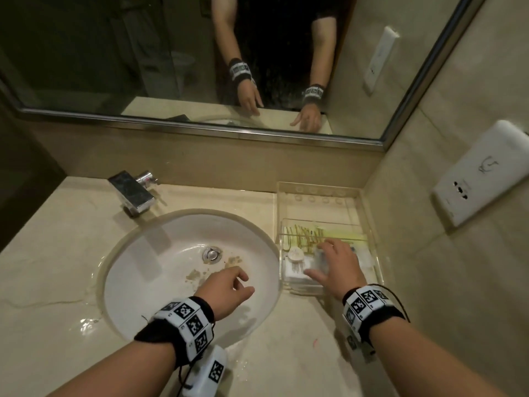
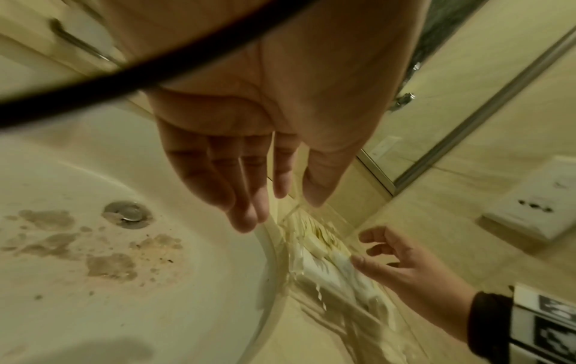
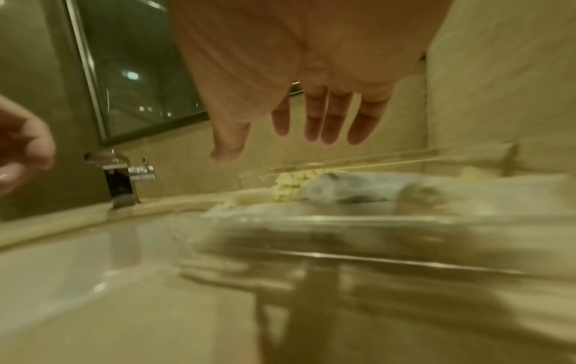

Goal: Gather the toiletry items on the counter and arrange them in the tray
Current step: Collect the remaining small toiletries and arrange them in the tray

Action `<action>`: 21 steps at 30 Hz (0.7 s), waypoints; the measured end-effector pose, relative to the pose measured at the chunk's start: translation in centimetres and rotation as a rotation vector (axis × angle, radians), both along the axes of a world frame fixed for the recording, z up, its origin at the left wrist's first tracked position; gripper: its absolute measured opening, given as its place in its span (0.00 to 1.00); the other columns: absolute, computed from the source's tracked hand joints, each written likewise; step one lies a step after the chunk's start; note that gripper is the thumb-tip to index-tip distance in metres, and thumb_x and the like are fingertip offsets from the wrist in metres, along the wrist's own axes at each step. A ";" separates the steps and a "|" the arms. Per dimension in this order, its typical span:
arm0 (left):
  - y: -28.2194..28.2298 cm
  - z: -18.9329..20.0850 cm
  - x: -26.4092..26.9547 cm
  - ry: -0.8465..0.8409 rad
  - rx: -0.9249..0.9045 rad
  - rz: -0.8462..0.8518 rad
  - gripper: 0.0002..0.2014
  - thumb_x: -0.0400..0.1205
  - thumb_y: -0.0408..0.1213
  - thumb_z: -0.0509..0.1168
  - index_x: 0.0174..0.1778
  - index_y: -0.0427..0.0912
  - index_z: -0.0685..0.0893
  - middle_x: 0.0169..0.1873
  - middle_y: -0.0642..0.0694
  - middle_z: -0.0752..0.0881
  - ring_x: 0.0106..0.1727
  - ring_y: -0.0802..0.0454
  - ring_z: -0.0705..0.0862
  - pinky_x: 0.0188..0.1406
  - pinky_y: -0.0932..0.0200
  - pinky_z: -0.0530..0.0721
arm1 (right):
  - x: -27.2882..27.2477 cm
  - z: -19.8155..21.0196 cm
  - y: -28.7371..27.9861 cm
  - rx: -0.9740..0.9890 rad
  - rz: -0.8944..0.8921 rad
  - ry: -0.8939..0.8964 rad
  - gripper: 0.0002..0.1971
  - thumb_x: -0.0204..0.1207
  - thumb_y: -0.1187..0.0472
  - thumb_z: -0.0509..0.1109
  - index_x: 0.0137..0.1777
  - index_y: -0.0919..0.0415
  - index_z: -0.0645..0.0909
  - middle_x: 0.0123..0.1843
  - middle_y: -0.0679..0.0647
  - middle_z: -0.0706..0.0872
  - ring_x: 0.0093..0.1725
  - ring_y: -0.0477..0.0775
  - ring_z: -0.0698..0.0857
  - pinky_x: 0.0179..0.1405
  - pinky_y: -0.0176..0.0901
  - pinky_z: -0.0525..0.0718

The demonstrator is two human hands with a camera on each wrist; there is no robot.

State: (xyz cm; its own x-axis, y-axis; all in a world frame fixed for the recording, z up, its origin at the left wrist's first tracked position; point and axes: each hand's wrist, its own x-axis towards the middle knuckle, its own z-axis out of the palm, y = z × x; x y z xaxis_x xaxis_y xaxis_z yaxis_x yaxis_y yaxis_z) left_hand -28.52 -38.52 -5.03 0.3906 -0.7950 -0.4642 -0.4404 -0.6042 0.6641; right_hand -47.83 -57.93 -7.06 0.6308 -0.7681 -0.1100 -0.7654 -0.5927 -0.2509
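Note:
A clear acrylic tray [image 1: 363,196] sits on the counter right of the sink, in the corner. Inside it lie white wrapped toiletry packets [image 1: 297,272], a small round white item [image 1: 294,255] and a yellow-patterned packet [image 1: 306,234]. My right hand [image 1: 333,263] hovers just over the packets, fingers spread and straight, holding nothing; the right wrist view shows the right hand [image 3: 296,128] above the blurred tray [image 3: 358,221]. My left hand [image 1: 232,287] hangs over the sink basin with relaxed fingers, empty. In the left wrist view the left hand [image 2: 249,197] is open too.
A white sink basin [image 1: 160,282] with brown stains and a metal drain [image 1: 211,253] takes up the middle. A chrome faucet [image 1: 133,193] stands behind it. The mirror [image 1: 114,53] runs along the back wall; a white wall unit [image 1: 481,173] is mounted at right. The counter is wet.

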 end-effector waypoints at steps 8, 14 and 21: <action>-7.4 -0.3 -2.3 -0.352 0.015 -0.357 0.52 0.69 0.56 0.76 0.83 0.52 0.53 0.81 0.43 0.61 0.79 0.41 0.64 0.75 0.43 0.71 | -4.3 0.4 -0.7 0.080 -0.057 0.388 0.66 0.60 0.41 0.81 0.82 0.46 0.31 0.83 0.57 0.26 0.84 0.63 0.34 0.80 0.64 0.47; -11.2 -1.7 -2.7 -0.547 0.082 -0.528 0.66 0.62 0.59 0.80 0.83 0.59 0.36 0.84 0.42 0.33 0.84 0.36 0.37 0.81 0.34 0.49 | -3.5 0.4 -2.6 0.118 -0.020 0.496 0.70 0.60 0.49 0.84 0.80 0.47 0.24 0.78 0.57 0.18 0.81 0.63 0.28 0.79 0.69 0.44; -13.6 -3.5 -2.3 -0.645 0.147 -0.669 0.74 0.57 0.64 0.80 0.81 0.55 0.27 0.80 0.36 0.26 0.82 0.33 0.29 0.81 0.31 0.43 | -2.0 -0.3 -4.5 0.128 0.095 0.583 0.73 0.58 0.50 0.86 0.80 0.48 0.23 0.77 0.61 0.17 0.80 0.67 0.27 0.80 0.70 0.44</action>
State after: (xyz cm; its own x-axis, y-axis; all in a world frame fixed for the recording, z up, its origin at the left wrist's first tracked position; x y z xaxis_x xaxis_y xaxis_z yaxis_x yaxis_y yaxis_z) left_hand -30.85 -52.14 -8.50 0.0907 -0.8979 -0.4307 -0.9826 -0.1510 0.1078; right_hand -49.83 -62.40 -7.34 0.5038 -0.6696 -0.5458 -0.7437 -0.6576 0.1204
